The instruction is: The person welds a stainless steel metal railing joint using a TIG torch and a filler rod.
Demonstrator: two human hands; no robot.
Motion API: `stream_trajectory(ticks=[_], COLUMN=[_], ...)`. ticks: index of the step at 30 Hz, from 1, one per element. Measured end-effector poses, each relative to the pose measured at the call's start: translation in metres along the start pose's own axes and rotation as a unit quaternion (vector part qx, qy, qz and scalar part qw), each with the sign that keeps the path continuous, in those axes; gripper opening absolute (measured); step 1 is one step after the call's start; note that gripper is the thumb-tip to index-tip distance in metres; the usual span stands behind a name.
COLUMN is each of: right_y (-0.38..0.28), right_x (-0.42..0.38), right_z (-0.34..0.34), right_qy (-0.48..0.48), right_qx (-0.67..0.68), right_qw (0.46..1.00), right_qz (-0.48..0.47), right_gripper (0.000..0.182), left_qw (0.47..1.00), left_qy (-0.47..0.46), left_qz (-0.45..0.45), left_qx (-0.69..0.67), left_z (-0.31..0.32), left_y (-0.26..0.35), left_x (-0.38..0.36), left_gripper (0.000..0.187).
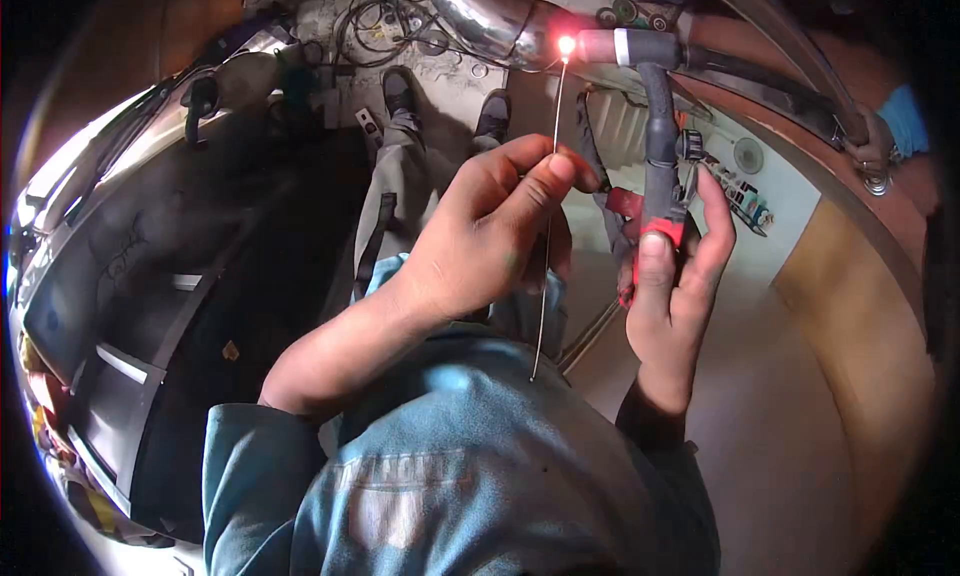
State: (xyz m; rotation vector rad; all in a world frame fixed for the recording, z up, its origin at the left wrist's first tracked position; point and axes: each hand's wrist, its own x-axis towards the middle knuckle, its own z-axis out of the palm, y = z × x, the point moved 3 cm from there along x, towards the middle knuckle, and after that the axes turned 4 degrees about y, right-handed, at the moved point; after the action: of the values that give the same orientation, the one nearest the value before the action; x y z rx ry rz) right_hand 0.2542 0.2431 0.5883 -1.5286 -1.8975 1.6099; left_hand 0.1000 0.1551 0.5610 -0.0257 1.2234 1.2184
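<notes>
My left hand (500, 201) pinches a thin filler rod (560, 101) between thumb and fingers. The rod stands nearly upright, its lower end hanging past my wrist and its upper tip at a glowing arc. In my right hand (675, 286) is a TIG torch (660, 126), gripped by its handle with red parts, the thumb on the front. The torch head lies sideways, its reddish nozzle facing left to the arc. Just left of the glow is a shiny curved metal pipe (480, 11); the glare hides the exact contact point.
Another person's hand (870, 154) with a blue sleeve is at the far right, by a curved metal bar. Cables (365, 31) lie on the floor beyond my shoes (398, 91). A dark cabinet-like box (150, 276) stands at left.
</notes>
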Motion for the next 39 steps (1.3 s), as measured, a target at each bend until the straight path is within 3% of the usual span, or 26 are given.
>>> stream_trajectory(ticks=[14, 24, 36, 39], right_y=[0.003, 0.001, 0.004, 0.010], right_x=[-0.003, -0.010, -0.016, -0.003], right_z=[0.003, 0.010, 0.017, -0.011], right_qy=[0.001, 0.007, 0.052, 0.069], right_qx=[0.021, 0.046, 0.094, 0.099], right_qw=[1.000, 0.999, 0.994, 0.992], right_qz=[-0.012, 0.013, 0.021, 0.023], right_gripper=[0.054, 0.054, 0.056, 0.061], left_qw=[0.998, 0.985, 0.966, 0.965], left_qy=[-0.031, -0.081, -0.074, -0.079], left_qz=[-0.041, -0.078, -0.125, -0.117], left_qx=[0.032, 0.128, 0.214, 0.219], left_z=[-0.008, -0.027, -0.045, -0.019], left_y=[-0.014, -0.025, -0.025, -0.023], left_x=[-0.009, -0.008, 0.000, 0.018], left_gripper=[0.041, 0.037, 0.031, 0.031])
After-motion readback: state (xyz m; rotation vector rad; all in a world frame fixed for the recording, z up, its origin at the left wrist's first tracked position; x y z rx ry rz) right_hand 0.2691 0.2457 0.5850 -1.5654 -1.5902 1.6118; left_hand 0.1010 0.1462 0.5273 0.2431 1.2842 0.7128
